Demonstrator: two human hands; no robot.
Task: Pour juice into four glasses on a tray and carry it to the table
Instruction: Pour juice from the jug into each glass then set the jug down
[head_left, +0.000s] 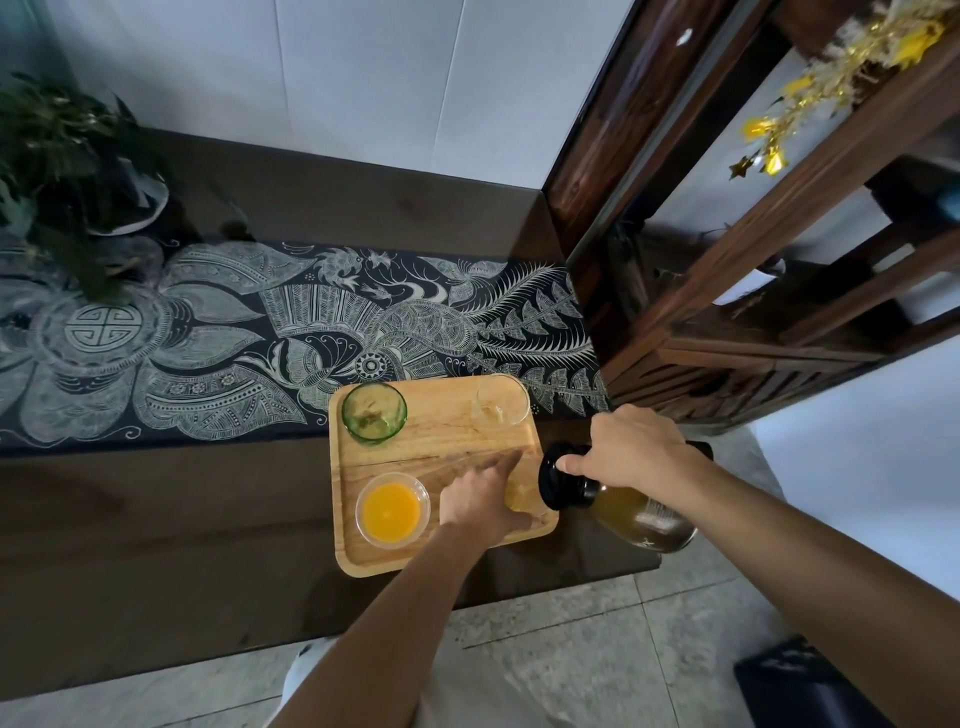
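Note:
A wooden tray (447, 441) lies on the dark counter. On it stand a green glass (374, 412) at the back left, a clear glass (502, 402) at the back right and a clear glass full of orange juice (392, 510) at the front left. My left hand (480, 501) is wrapped around a fourth glass (519, 494) at the tray's front right, with some juice in it. My right hand (636, 447) grips a glass juice jug (623, 506) with a black lid, tilted with its mouth over that glass.
A patterned dark runner (234, 338) crosses the counter behind the tray. A potted plant (67, 171) stands at the back left. A dark wooden shelf unit (753, 249) rises on the right. Tiled floor (597, 623) lies below the counter's edge.

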